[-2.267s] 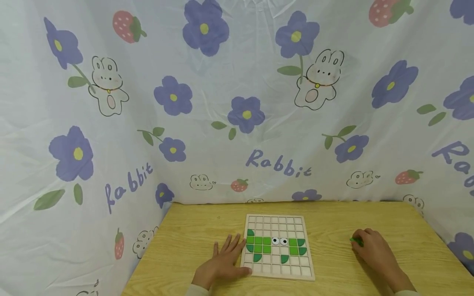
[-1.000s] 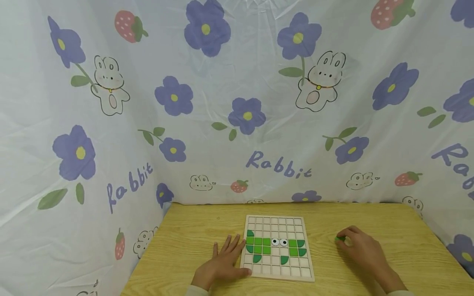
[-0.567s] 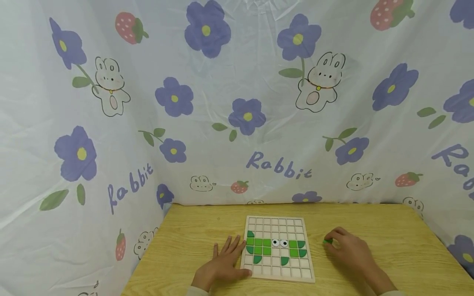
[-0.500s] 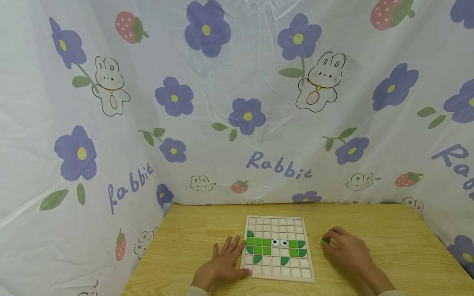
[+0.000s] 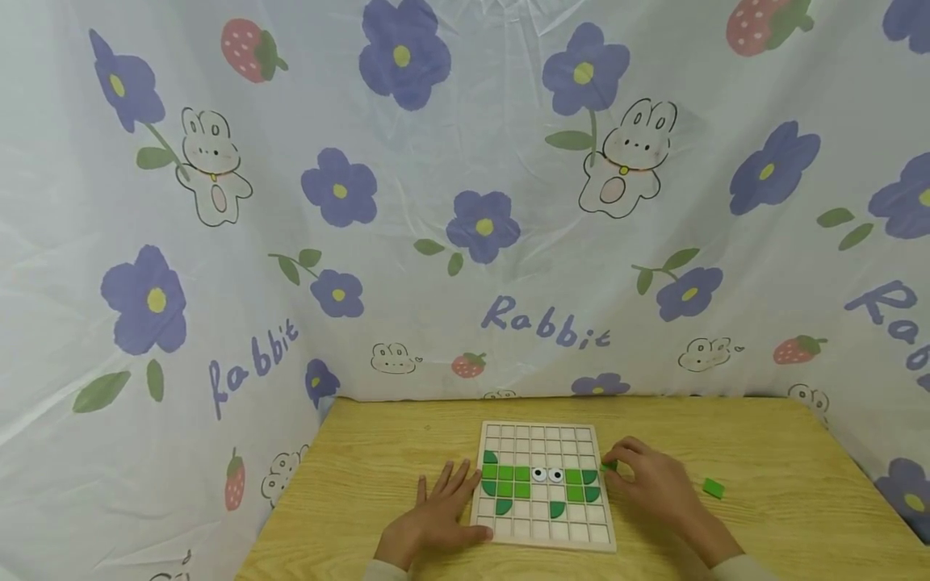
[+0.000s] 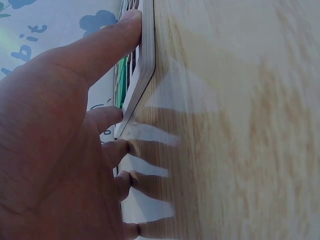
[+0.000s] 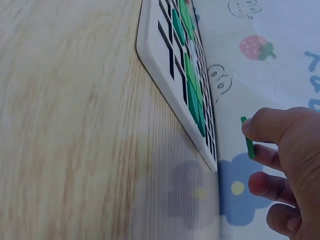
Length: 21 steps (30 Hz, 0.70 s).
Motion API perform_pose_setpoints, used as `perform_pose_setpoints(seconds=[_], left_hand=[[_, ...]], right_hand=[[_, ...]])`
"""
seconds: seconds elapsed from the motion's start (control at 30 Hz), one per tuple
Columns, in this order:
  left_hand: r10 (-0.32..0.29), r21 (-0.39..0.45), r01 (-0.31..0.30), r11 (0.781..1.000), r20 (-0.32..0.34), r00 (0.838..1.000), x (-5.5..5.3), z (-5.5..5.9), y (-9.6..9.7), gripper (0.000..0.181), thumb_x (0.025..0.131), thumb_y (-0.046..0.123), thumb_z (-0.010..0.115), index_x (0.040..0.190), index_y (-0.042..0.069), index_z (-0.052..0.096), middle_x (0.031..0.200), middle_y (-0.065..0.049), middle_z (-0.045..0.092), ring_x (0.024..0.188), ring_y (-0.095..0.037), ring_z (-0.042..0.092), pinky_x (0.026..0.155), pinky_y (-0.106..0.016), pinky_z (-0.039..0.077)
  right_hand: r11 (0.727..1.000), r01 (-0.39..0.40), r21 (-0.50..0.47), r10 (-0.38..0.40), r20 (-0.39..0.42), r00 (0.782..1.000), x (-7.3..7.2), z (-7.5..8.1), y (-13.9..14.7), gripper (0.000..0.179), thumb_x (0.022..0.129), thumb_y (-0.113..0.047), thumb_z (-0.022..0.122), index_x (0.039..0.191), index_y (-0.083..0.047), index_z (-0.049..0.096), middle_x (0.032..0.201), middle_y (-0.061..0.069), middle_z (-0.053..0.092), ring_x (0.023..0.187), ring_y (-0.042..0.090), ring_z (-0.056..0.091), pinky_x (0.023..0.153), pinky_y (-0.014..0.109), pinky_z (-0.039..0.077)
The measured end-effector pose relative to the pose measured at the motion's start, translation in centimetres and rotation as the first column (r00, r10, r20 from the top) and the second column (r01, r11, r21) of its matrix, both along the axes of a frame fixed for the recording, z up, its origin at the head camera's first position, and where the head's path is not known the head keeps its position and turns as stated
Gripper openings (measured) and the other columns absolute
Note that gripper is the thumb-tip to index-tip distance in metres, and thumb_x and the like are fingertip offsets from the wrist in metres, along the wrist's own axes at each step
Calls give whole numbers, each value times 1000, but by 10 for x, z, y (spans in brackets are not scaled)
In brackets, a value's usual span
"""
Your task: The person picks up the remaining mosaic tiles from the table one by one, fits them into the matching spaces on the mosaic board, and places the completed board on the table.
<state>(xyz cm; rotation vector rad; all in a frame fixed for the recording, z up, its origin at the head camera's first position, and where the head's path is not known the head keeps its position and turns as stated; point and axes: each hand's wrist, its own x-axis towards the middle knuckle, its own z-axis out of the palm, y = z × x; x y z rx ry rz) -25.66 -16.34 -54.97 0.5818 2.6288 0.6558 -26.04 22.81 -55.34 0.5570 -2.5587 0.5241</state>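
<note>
A wooden grid board [image 5: 543, 532] lies on the table with green square tiles [image 5: 522, 482], darker green quarter-round tiles [image 5: 504, 507] and two round eye tiles [image 5: 538, 474] in its cells. My left hand [image 5: 433, 520] has its fingers spread at the board's left side, the thumb on the near left corner. Beside the right edge, my right hand [image 5: 657, 484] pinches a small green tile [image 7: 248, 137] between thumb and finger. The right wrist view shows this tile edge-on, raised off the table, so its outline is hard to tell.
A loose green tile [image 5: 714, 487] lies on the wooden table [image 5: 392, 436] right of my right hand. Behind the table hangs a white curtain [image 5: 407, 323] printed with flowers and rabbits.
My right hand has carried the green tile leftward to the board's right edge. The loose tile, hidden by that hand before, is now in full view. My left hand keeps its place.
</note>
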Motion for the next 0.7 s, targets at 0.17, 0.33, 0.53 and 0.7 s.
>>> perform_pose_setpoints(seconds=[0.17,0.33,0.53,0.7], left_hand=[[1,-10,-1,1000,-9,1000,-1,0,0,99,95,64,70,172,21,24,181,-9,11,168,-41,1,124,-80,-6],[-2,-7,2,1000,-14,1000,-1,-1,0,98,95,63,70,172,21,25,181,-10,11,167,-42,1,124,-80,-7],[0,0,0,1000,-9,1000,-1,-2,0,98,95,62,70,172,20,25,181,-10,11,167,-42,1,124,-80,-7],[-2,-3,2,1000,-1,1000,0,-1,0,98,96,63,69,172,20,24,181,-9,11,168,-42,1,124,-80,-6]], right_hand=[[1000,-27,6,26,31,999,-1,5,-13,18,84,-20,91,97,-24,79,105,-9,71,63,-7,44,50,17,36],[997,-76,5,76,32,997,-1,6,-24,17,85,-18,90,97,-24,79,107,-8,72,60,-7,39,51,17,35],[989,-149,-3,149,7,989,0,5,-36,15,86,-18,89,97,-22,79,105,-8,71,59,-9,38,50,16,35],[982,-188,-7,188,-21,982,-1,2,-46,15,86,-18,90,95,-24,79,104,-10,72,64,-2,55,52,16,41]])
